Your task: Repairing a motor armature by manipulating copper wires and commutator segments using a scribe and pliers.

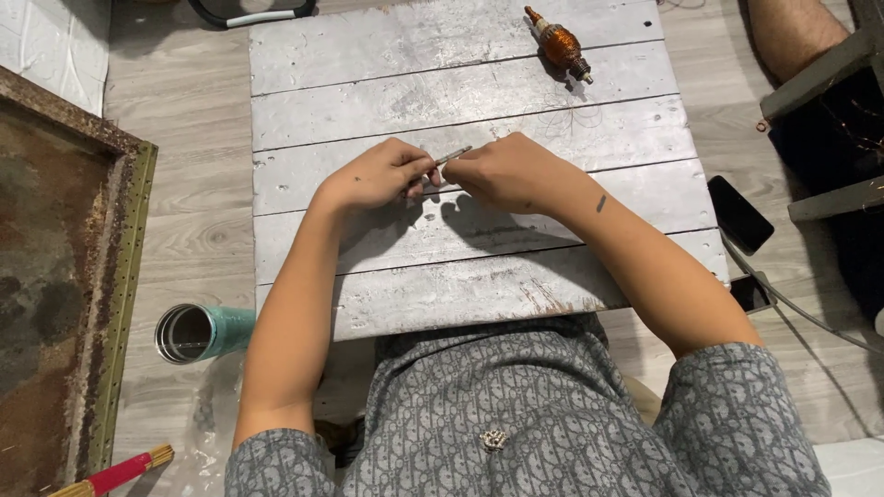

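Both my hands meet over the middle of a silver-painted plank board [479, 78]. My left hand [376, 175] and my right hand [506, 172] pinch a thin grey metal rod [453, 156] between their fingertips, held tilted just above the planks. The rod's ends are hidden inside my fingers. A spindle wound with copper-brown wire [560, 43] lies at the board's far right, apart from both hands. Thin loose wire strands curl on the planks near it.
A teal metal tumbler [201, 332] lies on its side on the wooden floor at left. A rusty framed panel [64, 276] fills the left edge. A black phone [739, 214] and cable lie right of the board. Another person's leg [792, 32] shows top right.
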